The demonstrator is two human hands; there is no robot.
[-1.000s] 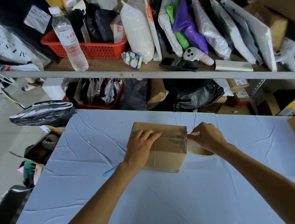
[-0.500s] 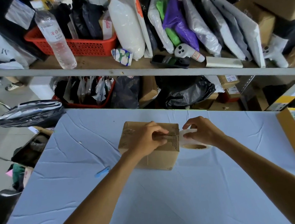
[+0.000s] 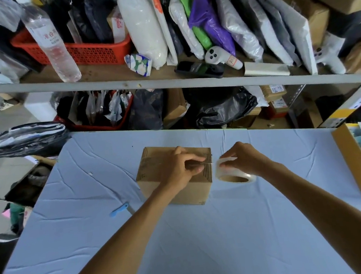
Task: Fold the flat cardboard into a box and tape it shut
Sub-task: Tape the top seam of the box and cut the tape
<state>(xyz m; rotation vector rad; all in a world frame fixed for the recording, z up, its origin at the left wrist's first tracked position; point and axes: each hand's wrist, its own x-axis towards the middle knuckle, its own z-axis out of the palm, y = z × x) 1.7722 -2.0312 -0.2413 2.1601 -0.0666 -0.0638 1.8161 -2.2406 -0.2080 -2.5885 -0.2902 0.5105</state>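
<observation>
Left hand (image 3: pixel 178 169): rests on top of the cardboard box (image 3: pixel 155 161), fingers and thumb curled together and pinching a strip of tape (image 3: pixel 209 162) at the box's edge nearest the other hand.
Right hand (image 3: pixel 245 160): just beside the left hand and apart from it, off the side of the box, fingers curled over the upper rim of the tape roll (image 3: pixel 230 171) and gripping it.
Cardboard box: folded up and closed, standing on the table (image 3: pixel 208 235) directly under the left hand.
Tape roll: clear, tilted, under the right hand's fingers, close to the box's side; its brown core faces the wearer.
Strip of tape: a thin pale line running from the left fingertips across the short gap to the roll.
Table: covered with a creased pale blue cloth, under both forearms.
Small blue tool (image 3: pixel 119 209): lies on the cloth outside the left forearm, well apart from the hand.
Open carton (image 3: pixel 355 162): yellow-edged, well outside the right hand at the cloth's edge.
Shelf (image 3: pixel 169 85): beyond both hands, holding a water bottle (image 3: pixel 52 43), a red basket (image 3: pixel 93 52) and packed bags.
</observation>
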